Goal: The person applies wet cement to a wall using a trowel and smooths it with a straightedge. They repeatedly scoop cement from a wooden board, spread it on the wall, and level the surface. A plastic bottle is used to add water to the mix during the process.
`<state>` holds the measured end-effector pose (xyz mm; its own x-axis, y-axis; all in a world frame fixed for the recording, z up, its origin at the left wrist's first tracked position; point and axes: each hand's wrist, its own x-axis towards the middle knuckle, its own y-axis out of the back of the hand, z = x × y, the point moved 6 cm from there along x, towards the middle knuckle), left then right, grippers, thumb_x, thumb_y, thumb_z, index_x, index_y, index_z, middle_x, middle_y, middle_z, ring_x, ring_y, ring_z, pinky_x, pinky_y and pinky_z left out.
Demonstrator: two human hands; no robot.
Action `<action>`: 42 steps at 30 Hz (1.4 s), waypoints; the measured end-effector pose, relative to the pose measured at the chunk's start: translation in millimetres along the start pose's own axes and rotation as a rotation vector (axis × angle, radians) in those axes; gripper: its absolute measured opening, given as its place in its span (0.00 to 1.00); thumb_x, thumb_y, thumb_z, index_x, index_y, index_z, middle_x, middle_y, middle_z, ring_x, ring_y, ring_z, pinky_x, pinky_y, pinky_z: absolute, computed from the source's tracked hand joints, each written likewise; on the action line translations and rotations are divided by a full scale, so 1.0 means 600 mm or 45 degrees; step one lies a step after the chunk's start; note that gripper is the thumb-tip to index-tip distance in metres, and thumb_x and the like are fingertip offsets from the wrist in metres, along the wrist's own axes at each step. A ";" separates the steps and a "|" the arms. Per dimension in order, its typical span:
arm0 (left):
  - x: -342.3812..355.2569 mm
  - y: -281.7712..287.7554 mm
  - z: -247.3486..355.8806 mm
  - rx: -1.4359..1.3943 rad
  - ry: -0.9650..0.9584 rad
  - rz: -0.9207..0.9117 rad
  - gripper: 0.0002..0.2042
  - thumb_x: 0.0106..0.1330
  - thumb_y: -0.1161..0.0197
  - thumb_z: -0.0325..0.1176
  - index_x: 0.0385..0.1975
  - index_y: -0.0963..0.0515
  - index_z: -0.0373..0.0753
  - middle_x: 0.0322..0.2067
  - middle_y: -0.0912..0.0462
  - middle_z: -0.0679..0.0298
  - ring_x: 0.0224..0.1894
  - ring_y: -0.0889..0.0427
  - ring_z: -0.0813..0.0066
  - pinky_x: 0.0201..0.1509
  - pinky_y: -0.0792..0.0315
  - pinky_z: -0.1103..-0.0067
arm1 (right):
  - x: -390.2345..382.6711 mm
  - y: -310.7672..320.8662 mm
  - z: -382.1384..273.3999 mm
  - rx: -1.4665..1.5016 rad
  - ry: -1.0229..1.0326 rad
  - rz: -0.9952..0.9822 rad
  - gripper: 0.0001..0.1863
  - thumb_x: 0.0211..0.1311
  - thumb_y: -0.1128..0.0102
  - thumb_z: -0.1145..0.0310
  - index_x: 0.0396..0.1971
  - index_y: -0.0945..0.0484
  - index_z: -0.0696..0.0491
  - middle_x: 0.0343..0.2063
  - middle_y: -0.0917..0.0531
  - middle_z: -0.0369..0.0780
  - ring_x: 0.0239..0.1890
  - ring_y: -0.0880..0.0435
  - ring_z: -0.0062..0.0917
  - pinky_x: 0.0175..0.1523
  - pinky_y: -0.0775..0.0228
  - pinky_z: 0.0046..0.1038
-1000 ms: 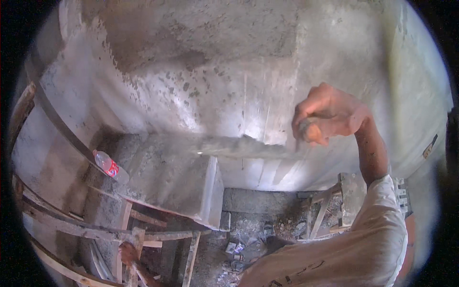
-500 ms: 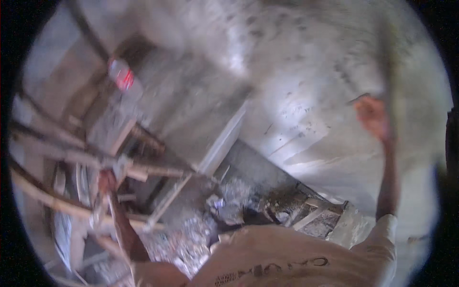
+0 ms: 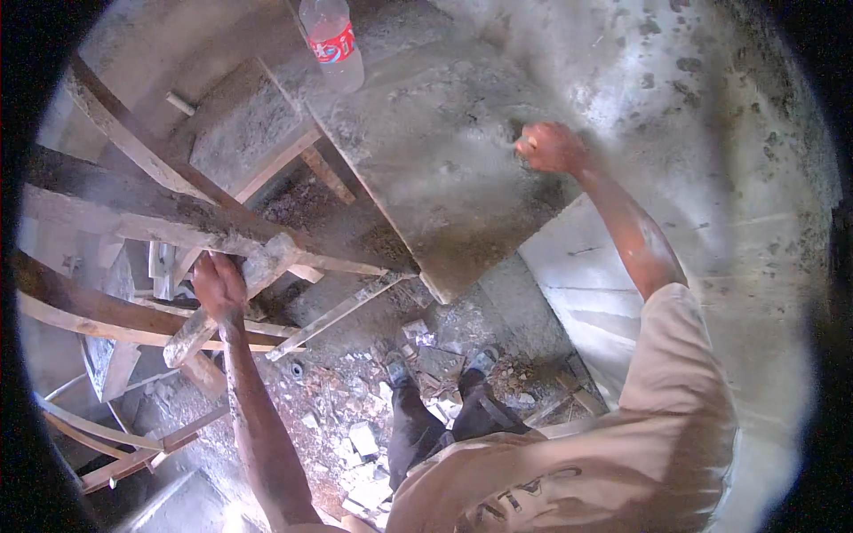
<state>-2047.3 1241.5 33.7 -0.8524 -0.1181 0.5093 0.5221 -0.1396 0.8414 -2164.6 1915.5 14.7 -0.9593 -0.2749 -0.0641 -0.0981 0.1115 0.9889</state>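
My left hand (image 3: 219, 280) is closed on a short wooden bar (image 3: 271, 262) that is joined across the rough timber framework. Over the grey concrete ledge (image 3: 418, 178), my right hand (image 3: 553, 147) is curled into a fist, with its knuckles close to the surface. Something may be in those fingers, but it is too small to make out. A clear plastic bottle (image 3: 333, 44) with a red label, holding pale liquid, stands toward the far edge of the ledge, left of my right hand.
Long wooden beams (image 3: 133, 209) cross the left side. A narrow plank (image 3: 338, 315) slants below the ledge. Broken white rubble (image 3: 364, 440) covers the floor around my feet. A plastered wall (image 3: 622, 275) rises on the right.
My right hand has come left and down, from high on the right to the ledge. My left hand stays at the timber. The view has shifted, bringing my legs and feet in.
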 end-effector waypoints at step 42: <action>0.008 -0.097 -0.014 0.090 0.162 -0.158 0.21 0.71 0.45 0.50 0.40 0.17 0.35 0.39 0.14 0.43 0.45 0.15 0.39 0.49 0.22 0.50 | -0.693 0.383 0.050 -0.112 -0.485 0.343 0.15 0.63 0.36 0.67 0.48 0.13 0.53 0.36 0.13 0.42 0.38 0.15 0.32 0.47 0.23 0.36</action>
<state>-2081.5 1240.6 -14.6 -0.8975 -0.2280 0.3776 0.4059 -0.0917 0.9093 -1796.4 2084.1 264.6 -0.9779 0.1244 0.1682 0.1749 0.0448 0.9836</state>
